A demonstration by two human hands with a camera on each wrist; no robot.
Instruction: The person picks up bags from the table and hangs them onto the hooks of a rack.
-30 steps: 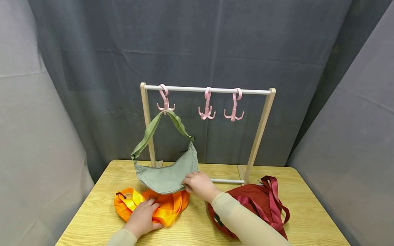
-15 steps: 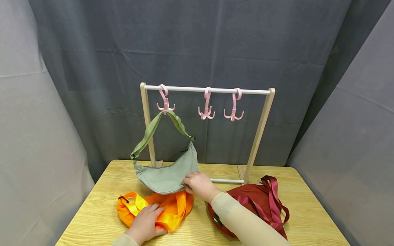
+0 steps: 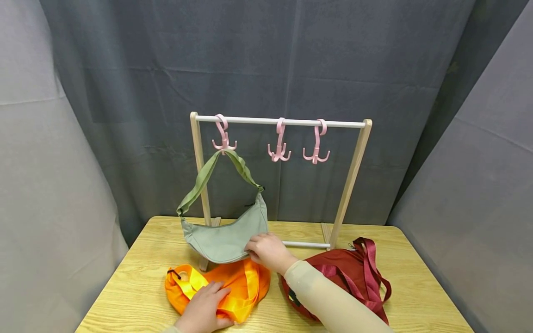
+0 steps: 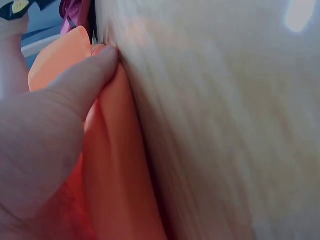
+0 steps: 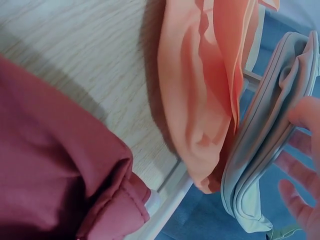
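In the head view my left hand (image 3: 203, 306) grips the crumpled orange bag (image 3: 233, 286) on the table, fingers spread over its top. The left wrist view shows the thumb (image 4: 102, 62) pressed against the bag's side. A pale green shoulder bag (image 3: 226, 240) hangs by its strap (image 3: 201, 178) from the leftmost pink hook (image 3: 223, 134). My right hand (image 3: 268, 249) touches its lower right part, with loosely bent fingers; in the right wrist view, the fingers (image 5: 302, 150) are beside the grey-green bag. The orange bag lies just in front of it.
A wooden rack with a white rail (image 3: 250, 120) carries two more pink hooks, the middle one (image 3: 280, 141) and the right one (image 3: 317, 143). A dark red bag (image 3: 345, 263) lies at the table's right, partly under my right forearm. Grey curtains (image 3: 333, 55) surround the table (image 3: 125, 286).
My left hand has slid the orange bag to the right and slightly toward me. The right hand and the green bag have stayed nearly still.
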